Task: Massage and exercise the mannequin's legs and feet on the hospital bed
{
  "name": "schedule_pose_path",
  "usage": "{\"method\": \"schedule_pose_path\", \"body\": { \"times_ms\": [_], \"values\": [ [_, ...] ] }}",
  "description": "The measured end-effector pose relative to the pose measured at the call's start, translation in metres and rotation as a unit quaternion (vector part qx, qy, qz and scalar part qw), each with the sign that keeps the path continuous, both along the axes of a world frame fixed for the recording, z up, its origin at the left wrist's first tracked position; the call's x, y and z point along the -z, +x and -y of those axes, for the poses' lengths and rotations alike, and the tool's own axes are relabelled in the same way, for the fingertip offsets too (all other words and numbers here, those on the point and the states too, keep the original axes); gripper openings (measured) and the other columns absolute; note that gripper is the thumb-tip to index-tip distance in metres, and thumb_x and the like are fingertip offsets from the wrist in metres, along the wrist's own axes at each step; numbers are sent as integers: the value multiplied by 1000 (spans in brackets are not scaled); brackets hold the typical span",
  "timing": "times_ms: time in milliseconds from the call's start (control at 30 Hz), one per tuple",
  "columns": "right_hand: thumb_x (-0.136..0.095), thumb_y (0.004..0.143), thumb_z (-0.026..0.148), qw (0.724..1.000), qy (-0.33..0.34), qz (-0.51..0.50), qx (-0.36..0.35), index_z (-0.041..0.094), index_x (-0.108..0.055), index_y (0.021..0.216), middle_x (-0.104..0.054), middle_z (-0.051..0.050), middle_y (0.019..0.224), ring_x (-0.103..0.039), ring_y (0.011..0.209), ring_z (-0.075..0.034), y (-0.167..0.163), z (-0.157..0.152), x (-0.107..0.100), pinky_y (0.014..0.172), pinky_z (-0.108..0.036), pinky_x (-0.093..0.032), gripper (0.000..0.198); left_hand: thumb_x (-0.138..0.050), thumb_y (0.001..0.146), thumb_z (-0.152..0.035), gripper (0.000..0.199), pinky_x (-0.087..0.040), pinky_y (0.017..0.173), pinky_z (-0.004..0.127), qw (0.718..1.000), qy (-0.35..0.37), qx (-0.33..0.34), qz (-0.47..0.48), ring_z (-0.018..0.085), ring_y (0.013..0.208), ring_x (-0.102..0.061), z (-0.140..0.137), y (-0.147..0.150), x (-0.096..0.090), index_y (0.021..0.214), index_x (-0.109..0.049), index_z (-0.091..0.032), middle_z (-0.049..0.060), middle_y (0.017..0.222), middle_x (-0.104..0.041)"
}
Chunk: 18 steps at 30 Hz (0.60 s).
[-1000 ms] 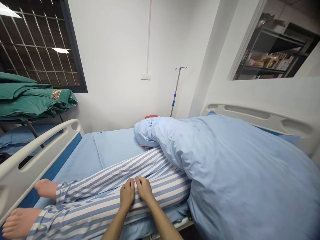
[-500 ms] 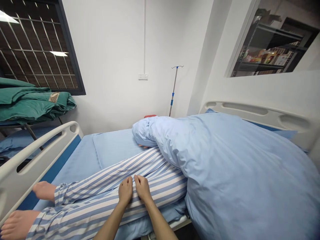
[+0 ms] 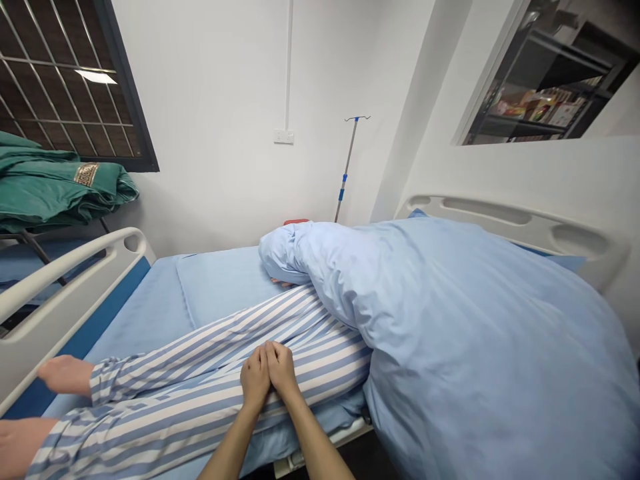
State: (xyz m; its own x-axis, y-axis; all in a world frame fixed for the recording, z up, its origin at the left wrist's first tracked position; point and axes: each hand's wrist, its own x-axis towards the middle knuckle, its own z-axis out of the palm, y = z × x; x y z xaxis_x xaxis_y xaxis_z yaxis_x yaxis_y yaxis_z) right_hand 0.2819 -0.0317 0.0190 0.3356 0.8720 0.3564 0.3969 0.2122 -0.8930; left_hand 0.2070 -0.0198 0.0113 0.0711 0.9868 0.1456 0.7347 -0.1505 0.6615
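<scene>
My left hand (image 3: 255,377) and my right hand (image 3: 281,367) are together, knuckles side by side, over the nearer leg of a figure lying on the bed. Both are closed with the fingers curled under, and I see no object or pulled cloth in them. Blue-and-white striped trousers (image 3: 200,400) cover the figure's legs. Bare feet, one of them the farther foot (image 3: 67,375), stick out at the left. A light blue quilt (image 3: 450,333) is folded back over the upper body and hides it. Whether my hands press on the leg, I cannot tell.
The bed has a blue sheet (image 3: 220,280), a footboard (image 3: 95,280) at left and a headboard (image 3: 510,217) at right. Behind it stands a drip pole (image 3: 349,160). Folded green covers (image 3: 55,190) are piled at far left. The quilt hangs over the near edge.
My two hands have come together from slightly apart, still closed. The view has shifted a little, so the bed sits slightly higher and further left.
</scene>
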Motion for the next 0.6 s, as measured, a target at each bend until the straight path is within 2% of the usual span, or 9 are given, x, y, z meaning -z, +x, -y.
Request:
{"method": "schedule_pose_path", "body": {
  "times_ms": [167,300,433,600],
  "values": [
    [-34,86,37,1000,-13,27,-3,17,-51,53,-48,2,49,-38,48,-9,-1,0,-2,48,-22,-25,42,-28,90,-26,29,-32,64,26,999,5,0,-36,16,73,-57,1,-1,-4,85,-56,-18,5,80,-63],
    [-33,87,38,994,-45,104,-7,17,-53,53,-52,0,49,-40,48,-10,6,0,-13,50,-23,-22,44,-27,91,-27,31,-29,60,25,998,-2,-10,-60,15,68,-56,2,-1,-5,80,-55,-19,4,74,-63],
    [-34,87,39,987,-44,155,-2,18,-54,54,-53,0,50,-39,48,-10,18,2,-22,51,-25,-20,44,-29,90,-28,30,-29,60,25,995,14,2,-98,16,69,-56,4,0,-4,80,-56,-20,4,77,-63],
    [-31,89,36,983,-46,173,31,18,-54,58,-56,-1,53,-43,51,-11,22,7,-10,53,-25,-21,43,-31,89,-25,27,-30,62,24,990,49,29,-131,15,71,-55,4,1,-3,83,-57,-21,4,81,-62]
  ]
}}
